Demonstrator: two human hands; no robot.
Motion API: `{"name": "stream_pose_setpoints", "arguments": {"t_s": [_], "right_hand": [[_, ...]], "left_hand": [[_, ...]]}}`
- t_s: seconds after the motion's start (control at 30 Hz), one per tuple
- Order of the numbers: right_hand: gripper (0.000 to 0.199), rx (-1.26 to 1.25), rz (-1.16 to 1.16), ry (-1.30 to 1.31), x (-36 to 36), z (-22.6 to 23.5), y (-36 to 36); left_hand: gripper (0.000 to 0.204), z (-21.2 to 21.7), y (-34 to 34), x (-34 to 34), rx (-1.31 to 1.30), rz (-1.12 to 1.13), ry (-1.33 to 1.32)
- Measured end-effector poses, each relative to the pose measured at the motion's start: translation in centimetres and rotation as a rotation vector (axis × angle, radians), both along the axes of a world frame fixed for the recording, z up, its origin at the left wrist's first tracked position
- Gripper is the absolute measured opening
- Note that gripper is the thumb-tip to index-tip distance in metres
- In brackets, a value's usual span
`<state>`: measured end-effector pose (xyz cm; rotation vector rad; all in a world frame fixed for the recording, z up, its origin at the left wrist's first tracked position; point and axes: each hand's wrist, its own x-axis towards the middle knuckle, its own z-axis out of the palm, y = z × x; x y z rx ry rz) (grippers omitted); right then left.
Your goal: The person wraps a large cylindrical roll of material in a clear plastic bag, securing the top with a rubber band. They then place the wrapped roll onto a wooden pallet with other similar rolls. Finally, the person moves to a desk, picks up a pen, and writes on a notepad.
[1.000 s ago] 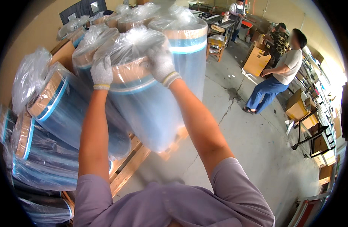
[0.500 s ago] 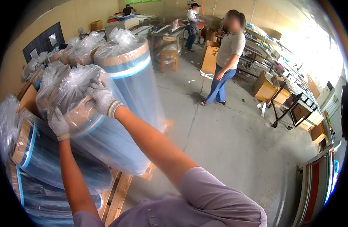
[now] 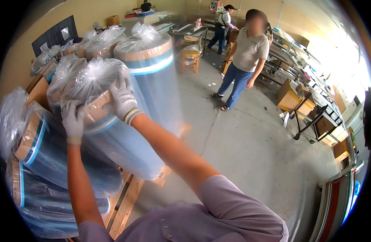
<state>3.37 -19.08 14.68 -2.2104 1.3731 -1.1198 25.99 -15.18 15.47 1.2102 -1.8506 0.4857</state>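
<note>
The person's left hand point(image 3: 72, 119) and right hand point(image 3: 123, 101), both gloved, clasp the top of a blue plastic-wrapped roll point(image 3: 113, 133); the fingers curl over its bagged brown end cap, likely to steady it as it leans. The roll stands tilted on a wooden pallet point(image 3: 127, 197). Behind the roll another stands upright point(image 3: 153, 76); left of it at least three lie stacked. Beyond the roll, three other people are visible, the nearest point(image 3: 244, 60) on the concrete floor point(image 3: 250, 153).
</note>
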Motion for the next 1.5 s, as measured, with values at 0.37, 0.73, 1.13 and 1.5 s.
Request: {"name": "stream_pose_setpoints", "arguments": {"t_s": [0.37, 0.73, 1.13, 1.5], "right_hand": [[0.115, -0.387, 0.097, -0.107, -0.1, -2.0, -7.1], [0.082, -0.209, -0.074, 0.100, 0.1, -0.3, -2.1], [0.090, 0.155, 0.118, 0.045, -7.1, -10.8, 2.6], [0.033, 1.645, -0.879, 0.575, -44.1, -49.0, 54.7]], "left_hand": [[0.034, 1.5, 0.2, -4.0, -0.073, 0.164, -0.031], [0.034, 0.9, 0.5, -2.2, -0.058, 0.167, -0.089], [0.048, -1.3, 0.7, -2.0, -0.022, 0.264, -0.117], [0.043, -0.6, 6.2, -7.9, 0.051, 0.026, 0.306]]}}
